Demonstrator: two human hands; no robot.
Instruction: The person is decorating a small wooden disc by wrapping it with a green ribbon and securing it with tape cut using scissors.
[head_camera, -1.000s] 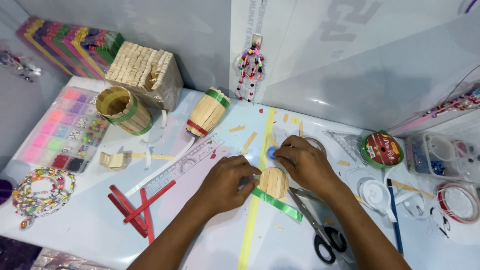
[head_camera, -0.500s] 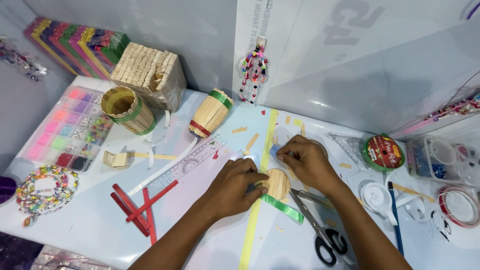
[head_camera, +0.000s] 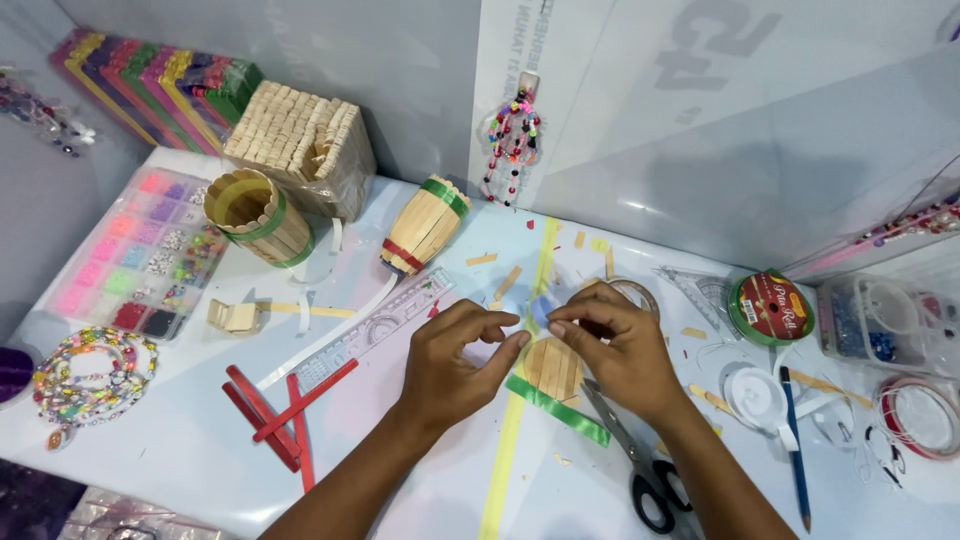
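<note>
Both hands pinch a small stick barrel (head_camera: 553, 366) between them on the white table (head_camera: 180, 450), the left hand (head_camera: 455, 365) at its left edge and the right hand (head_camera: 615, 345) over its top. A green ribbon (head_camera: 556, 408) trails from under the barrel, scissors (head_camera: 640, 465) lie just beside the right wrist, and a clear ruler (head_camera: 375, 328) lies near the left hand.

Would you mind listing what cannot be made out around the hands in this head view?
- Small stick barrel: its top edge is hidden behind the left hand and right hand.
- Whatever the fingers pinch: too small to tell.
- Scissors: handles cut by the bottom edge.
- Blue disc: mostly covered by the right hand.
</note>
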